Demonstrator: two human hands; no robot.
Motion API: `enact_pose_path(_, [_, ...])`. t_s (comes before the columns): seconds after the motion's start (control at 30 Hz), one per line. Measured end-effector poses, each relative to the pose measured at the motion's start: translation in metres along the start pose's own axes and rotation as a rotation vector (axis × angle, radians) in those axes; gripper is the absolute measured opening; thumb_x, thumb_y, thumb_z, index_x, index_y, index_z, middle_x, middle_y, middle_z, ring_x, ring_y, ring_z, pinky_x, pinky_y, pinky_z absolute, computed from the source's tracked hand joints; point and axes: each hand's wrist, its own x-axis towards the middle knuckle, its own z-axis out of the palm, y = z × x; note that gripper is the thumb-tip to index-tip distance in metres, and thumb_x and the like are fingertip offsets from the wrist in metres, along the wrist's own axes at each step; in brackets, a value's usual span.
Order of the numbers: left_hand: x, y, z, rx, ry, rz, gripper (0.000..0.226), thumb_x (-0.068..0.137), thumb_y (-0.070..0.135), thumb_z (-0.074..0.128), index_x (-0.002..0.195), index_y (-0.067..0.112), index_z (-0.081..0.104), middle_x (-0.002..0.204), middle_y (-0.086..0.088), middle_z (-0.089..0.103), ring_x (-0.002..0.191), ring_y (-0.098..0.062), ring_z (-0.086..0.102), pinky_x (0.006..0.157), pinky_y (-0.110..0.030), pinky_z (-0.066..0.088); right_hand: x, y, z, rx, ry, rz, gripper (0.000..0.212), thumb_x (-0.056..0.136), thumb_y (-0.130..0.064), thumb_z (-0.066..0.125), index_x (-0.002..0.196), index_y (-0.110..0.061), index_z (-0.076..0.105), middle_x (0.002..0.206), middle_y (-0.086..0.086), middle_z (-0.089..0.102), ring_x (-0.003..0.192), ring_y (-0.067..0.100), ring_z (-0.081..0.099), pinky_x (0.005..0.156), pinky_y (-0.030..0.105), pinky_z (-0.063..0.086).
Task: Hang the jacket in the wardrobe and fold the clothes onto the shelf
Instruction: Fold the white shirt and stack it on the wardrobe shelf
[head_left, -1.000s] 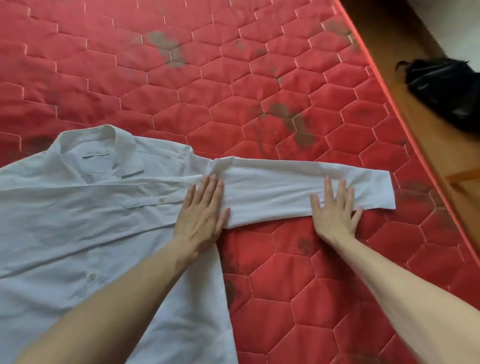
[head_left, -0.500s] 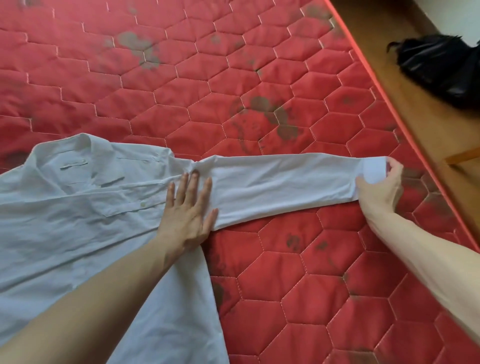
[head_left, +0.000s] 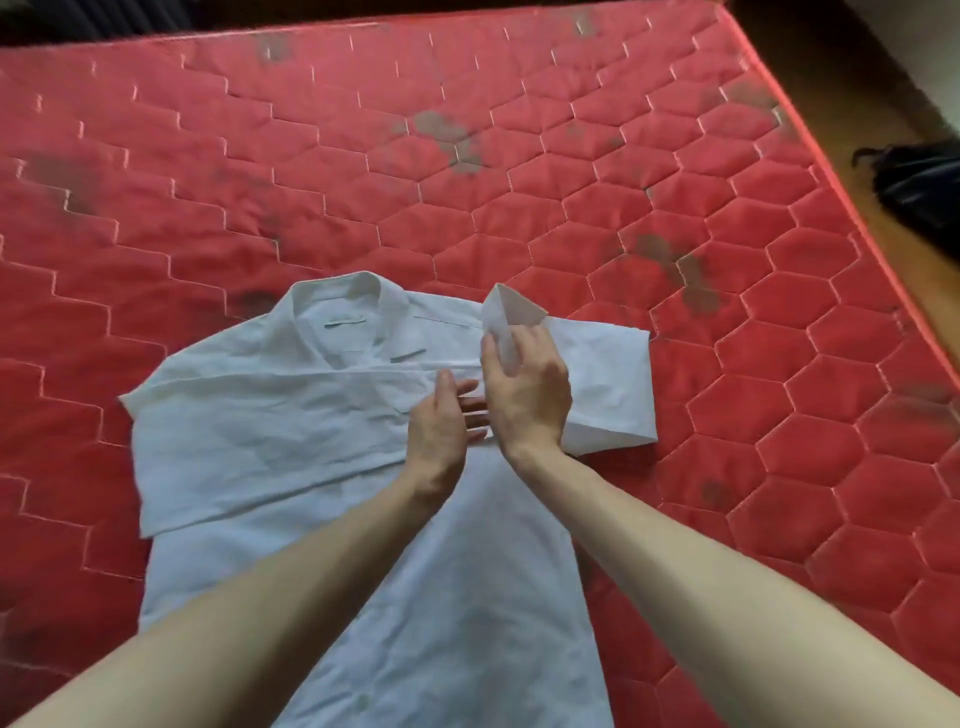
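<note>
A white shirt (head_left: 291, 415) lies front-up on a red quilted mattress (head_left: 571, 156), collar (head_left: 343, 312) toward the far edge and hem running off toward the near edge. Its left sleeve (head_left: 218, 452) is folded in across the chest, the cuff end lying at the garment's left side.

At the middle of the chest, the person's left hand (head_left: 439, 423) rests flat on the fabric, fingers straight and pointing right, pressing the cloth and gripping nothing.

Just beside it, and partly over its fingertips, the right hand (head_left: 524, 395) pinches the cuff (head_left: 506, 317) of the right sleeve (head_left: 608, 384) between thumb and fingers. The cuff stands lifted above the shoulder. The sleeve is doubled back on itself, its fold (head_left: 644, 387) lying on the mattress to the right of the shirt body. Both bare forearms reach in from the near edge.

The mattress carries dark stains across its hexagonal stitching. Beyond its right edge runs a wooden floor (head_left: 852, 93), where a black bag (head_left: 919, 192) sits near the right border of the view.
</note>
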Motion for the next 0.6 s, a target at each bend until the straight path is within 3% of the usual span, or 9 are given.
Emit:
enact_pose_path(0.07, [0.003,0.026,-0.038,-0.168,0.048,-0.119,0.067,0.110,0.056,0.024,0.112,0.009,0.071,0.084,-0.004,0.079,0.073,-0.012,0.076,0.063,-0.025,0.059,-0.024,-0.028,0.028,-0.088,-0.073,-0.072,0.022,0.098,-0.030,0.067,0.083,-0.014,0.065,0.094,0.002,0.064,0.081,0.029,0.064,0.062,0.033,0.041])
enact_pose_path(0.13, [0.006,0.049,-0.083,-0.261,0.018,-0.200,0.072,0.102,0.071,0.028,0.116,0.012,0.067,0.096,-0.005,0.078,0.082,-0.015,0.076,0.068,-0.028,0.059,-0.044,-0.052,0.050,-0.190,-0.130,-0.168,0.016,0.097,-0.027,0.067,0.084,-0.016,0.066,0.090,0.000,0.062,0.077,0.028,0.064,0.056,0.032,0.041])
enact_pose_path(0.2, [0.010,0.066,-0.127,-0.161,-0.063,-0.220,0.067,0.097,0.075,0.039,0.116,0.017,0.066,0.104,-0.003,0.075,0.091,-0.017,0.073,0.072,-0.032,0.059,-0.062,-0.073,0.072,-0.254,-0.161,-0.296,0.007,0.094,-0.022,0.068,0.089,-0.018,0.067,0.090,-0.001,0.060,0.075,0.027,0.064,0.050,0.032,0.043])
enact_pose_path(0.27, [0.011,0.072,-0.150,0.036,-0.123,-0.187,0.048,0.097,0.061,0.056,0.101,0.017,0.073,0.086,0.000,0.073,0.079,-0.014,0.070,0.063,-0.028,0.057,-0.076,-0.086,0.086,-0.249,-0.200,-0.402,0.009,0.095,-0.022,0.069,0.102,-0.018,0.071,0.097,-0.001,0.061,0.080,0.024,0.063,0.049,0.030,0.040])
enact_pose_path(0.33, [0.014,0.069,-0.179,0.107,-0.010,-0.131,0.025,0.096,0.032,0.064,0.085,0.011,0.072,0.070,-0.003,0.068,0.067,-0.019,0.065,0.057,-0.028,0.049,-0.095,-0.101,0.106,-0.211,-0.258,-0.492,0.026,0.095,-0.028,0.069,0.119,-0.016,0.070,0.103,0.001,0.060,0.090,0.022,0.061,0.051,0.032,0.045])
enact_pose_path(0.43, [0.019,0.058,-0.223,0.056,0.164,-0.159,0.021,0.091,0.016,0.055,0.071,0.015,0.060,0.063,-0.001,0.057,0.062,-0.020,0.053,0.057,-0.031,0.039,-0.126,-0.109,0.127,-0.161,-0.346,-0.610,0.039,0.095,-0.033,0.066,0.127,-0.011,0.067,0.114,0.005,0.062,0.100,0.026,0.059,0.074,0.040,0.055])
enact_pose_path(0.53, [0.024,0.046,-0.265,-0.020,0.235,-0.206,0.019,0.083,0.030,0.054,0.080,0.016,0.066,0.083,-0.005,0.066,0.076,-0.022,0.061,0.072,-0.038,0.048,-0.149,-0.099,0.129,-0.186,-0.392,-0.706,0.047,0.101,-0.038,0.061,0.140,-0.012,0.061,0.136,0.007,0.060,0.123,0.029,0.056,0.100,0.040,0.049])
enact_pose_path(0.6, [0.028,0.035,-0.291,-0.037,0.301,-0.207,0.024,0.070,0.035,0.058,0.083,0.018,0.069,0.092,-0.006,0.068,0.083,-0.026,0.064,0.077,-0.041,0.048,-0.154,-0.086,0.125,-0.219,-0.406,-0.682,0.047,0.104,-0.038,0.056,0.144,-0.014,0.057,0.144,0.006,0.056,0.133,0.028,0.052,0.106,0.038,0.046])
